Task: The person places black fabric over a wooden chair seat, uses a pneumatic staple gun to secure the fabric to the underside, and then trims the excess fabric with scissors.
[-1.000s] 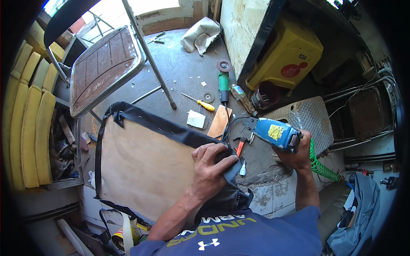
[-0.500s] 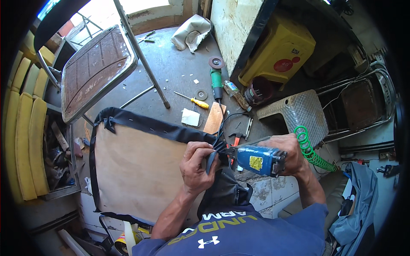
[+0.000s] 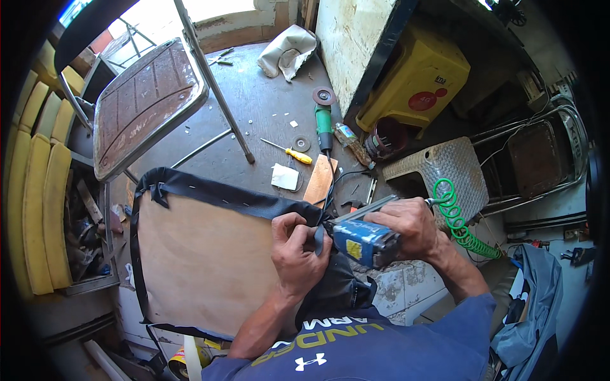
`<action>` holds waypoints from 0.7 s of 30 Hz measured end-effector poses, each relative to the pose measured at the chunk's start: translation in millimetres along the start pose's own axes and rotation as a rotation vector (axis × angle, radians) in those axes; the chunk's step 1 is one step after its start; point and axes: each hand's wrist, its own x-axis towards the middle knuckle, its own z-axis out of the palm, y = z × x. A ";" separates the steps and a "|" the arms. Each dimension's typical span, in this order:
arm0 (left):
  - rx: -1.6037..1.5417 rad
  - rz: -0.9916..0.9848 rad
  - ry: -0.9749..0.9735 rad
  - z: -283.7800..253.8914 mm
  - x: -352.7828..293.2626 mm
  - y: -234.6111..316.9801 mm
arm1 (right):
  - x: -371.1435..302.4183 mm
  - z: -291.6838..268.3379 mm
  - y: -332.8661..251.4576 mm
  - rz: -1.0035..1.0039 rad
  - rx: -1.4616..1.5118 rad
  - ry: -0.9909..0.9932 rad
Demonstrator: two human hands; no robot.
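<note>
A tan seat panel [image 3: 203, 254] lies in front of me, with black upholstery fabric [image 3: 235, 198] folded over its edges and several staples along the far side. At its far right corner my left hand [image 3: 297, 260] is closed, pinching a fold of the fabric between thumb and fingers. My right hand [image 3: 412, 227] grips a blue air staple gun [image 3: 359, 244], whose nose points at that corner, right beside my left fingertips. Whether the nose touches the fabric is hidden. A coiled green air hose [image 3: 452, 213] runs from the gun toward the right.
On the floor beyond lie a green angle grinder [image 3: 323, 124], a yellow screwdriver [image 3: 297, 155], a wooden piece [image 3: 321, 180] and a partly hidden hammer [image 3: 351, 205]. A folding chair [image 3: 149, 108] stands far left. Right are a woven-pattern stool [image 3: 454, 174] and a yellow container [image 3: 416, 82].
The staple gun has shifted left and slightly nearer to me, its body turning and its nose staying by the corner. My left hand keeps its pinch, with its fingers slightly rearranged.
</note>
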 end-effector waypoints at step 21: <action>0.312 0.289 -0.256 -18.0 1.3 -0.7 | -41.4 6.9 -2.8 0.148 0.212 0.184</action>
